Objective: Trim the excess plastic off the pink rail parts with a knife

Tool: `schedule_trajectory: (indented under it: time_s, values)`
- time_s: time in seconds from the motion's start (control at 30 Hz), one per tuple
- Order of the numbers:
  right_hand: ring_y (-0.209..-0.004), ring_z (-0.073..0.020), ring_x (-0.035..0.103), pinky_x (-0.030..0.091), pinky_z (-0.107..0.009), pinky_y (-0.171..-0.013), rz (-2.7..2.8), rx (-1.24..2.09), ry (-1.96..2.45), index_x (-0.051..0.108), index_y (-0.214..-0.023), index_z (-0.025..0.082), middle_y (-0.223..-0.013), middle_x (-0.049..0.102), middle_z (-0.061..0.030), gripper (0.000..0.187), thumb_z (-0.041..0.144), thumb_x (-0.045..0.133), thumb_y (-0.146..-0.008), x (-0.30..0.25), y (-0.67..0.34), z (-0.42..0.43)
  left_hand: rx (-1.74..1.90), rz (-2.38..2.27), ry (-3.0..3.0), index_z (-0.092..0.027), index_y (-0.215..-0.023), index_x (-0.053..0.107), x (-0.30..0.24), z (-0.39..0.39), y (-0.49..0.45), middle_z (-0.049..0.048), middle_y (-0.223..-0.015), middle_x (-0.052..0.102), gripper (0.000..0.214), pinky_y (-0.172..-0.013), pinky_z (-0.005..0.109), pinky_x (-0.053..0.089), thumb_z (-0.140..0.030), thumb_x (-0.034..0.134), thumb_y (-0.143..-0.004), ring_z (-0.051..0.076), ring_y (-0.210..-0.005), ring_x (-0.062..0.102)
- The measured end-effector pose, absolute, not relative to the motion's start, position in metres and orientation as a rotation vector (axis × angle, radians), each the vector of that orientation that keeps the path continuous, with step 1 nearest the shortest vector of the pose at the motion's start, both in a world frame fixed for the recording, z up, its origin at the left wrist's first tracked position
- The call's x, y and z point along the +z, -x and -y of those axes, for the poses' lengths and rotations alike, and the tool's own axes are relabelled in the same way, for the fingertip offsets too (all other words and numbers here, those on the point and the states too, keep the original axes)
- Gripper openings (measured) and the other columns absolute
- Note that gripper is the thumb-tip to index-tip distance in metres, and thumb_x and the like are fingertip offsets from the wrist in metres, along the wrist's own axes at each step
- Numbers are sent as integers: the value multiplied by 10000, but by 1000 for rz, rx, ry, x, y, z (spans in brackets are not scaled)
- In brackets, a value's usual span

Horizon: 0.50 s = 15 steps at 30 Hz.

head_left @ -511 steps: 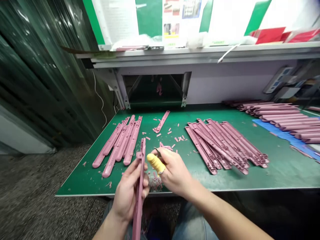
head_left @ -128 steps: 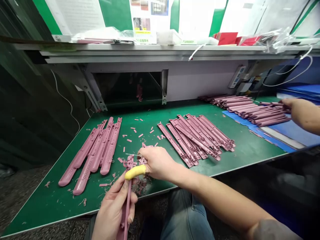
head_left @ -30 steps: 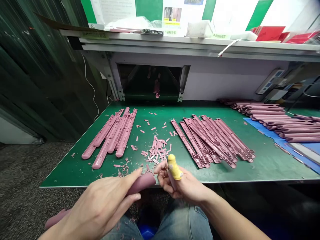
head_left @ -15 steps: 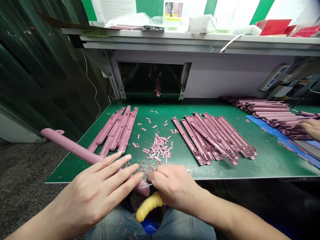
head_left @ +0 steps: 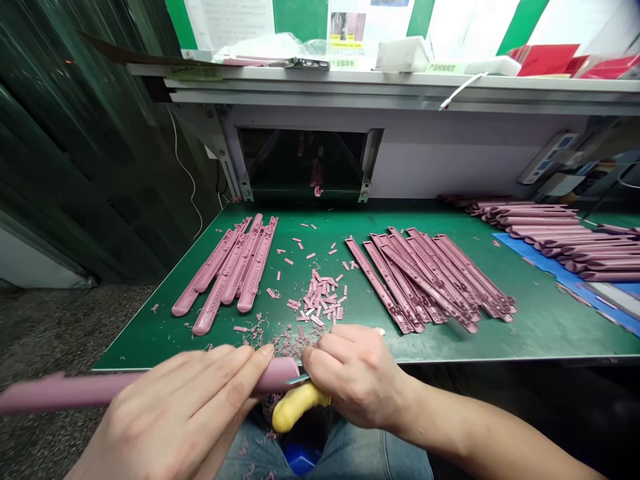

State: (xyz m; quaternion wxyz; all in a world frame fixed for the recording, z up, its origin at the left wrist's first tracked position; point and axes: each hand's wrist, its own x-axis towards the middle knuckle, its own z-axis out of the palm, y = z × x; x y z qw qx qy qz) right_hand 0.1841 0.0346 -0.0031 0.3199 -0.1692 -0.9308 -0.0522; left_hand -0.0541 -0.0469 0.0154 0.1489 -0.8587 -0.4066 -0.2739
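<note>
A long pink plastic strip (head_left: 280, 373) lies nearly level in front of the table edge. My left hand (head_left: 185, 407) is wrapped over it, and its end points right. My right hand (head_left: 350, 373) is closed at that end, its thumb in a yellow finger cot (head_left: 297, 407). A thin knife blade (head_left: 300, 379) sticks out of the right fist and touches the strip's end; its handle is hidden. Just beyond the hands lie pink shavings (head_left: 285, 341) and a heap of small pink pieces (head_left: 323, 297) on the green table (head_left: 310, 227).
Several pink strips (head_left: 235, 267) lie at the left, and more strips (head_left: 425, 280) lie right of the heap. A stack of pink parts (head_left: 545, 230) rests partly on a blue sheet (head_left: 545, 260) at the far right. A framed opening (head_left: 310, 160) sits in the back panel.
The strip has swung from slanting to nearly level, its far end now lower left. My left hand has gone from lying flat to wrapped around it. The co-worker's hand has left the right edge.
</note>
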Motion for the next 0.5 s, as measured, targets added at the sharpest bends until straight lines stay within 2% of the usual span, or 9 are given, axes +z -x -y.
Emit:
schedule_trajectory:
  time_s: [0.1,0.2,0.33,0.5]
  values:
    - [-538,-146,331,201,-295,-522,2420,-125,455,507,-733,186,-611,452,0,299,195,323,-969,-3,-184,-34,-771,1232,2518,-167,-1281,563,16,50,45,52,-1159,699,495,-876,268,557,-147,657,-795,190,-1021,669]
    - [-526,-150,324,198,-304,-508,2398,-117,490,527,-731,182,-596,452,-4,340,200,294,-977,-5,-182,-34,-837,1341,2540,-183,-1280,559,15,52,36,25,-1166,696,481,-840,214,571,-172,646,-807,167,-970,690]
    - [-544,-145,363,217,-294,-513,2369,-92,590,563,-783,177,-626,487,-8,353,341,334,-995,-9,-179,-37,-866,1411,2493,-223,-1332,520,12,53,32,-2,-1244,657,541,-860,226,575,-207,651,-807,181,-986,690]
    - [-537,-129,381,222,-274,-514,2317,-82,653,572,-770,177,-610,477,0,414,433,340,-999,-7,-178,-41,-938,1490,2431,-227,-1309,547,6,54,31,-5,-1219,669,479,-855,214,571,-217,612,-834,168,-979,692]
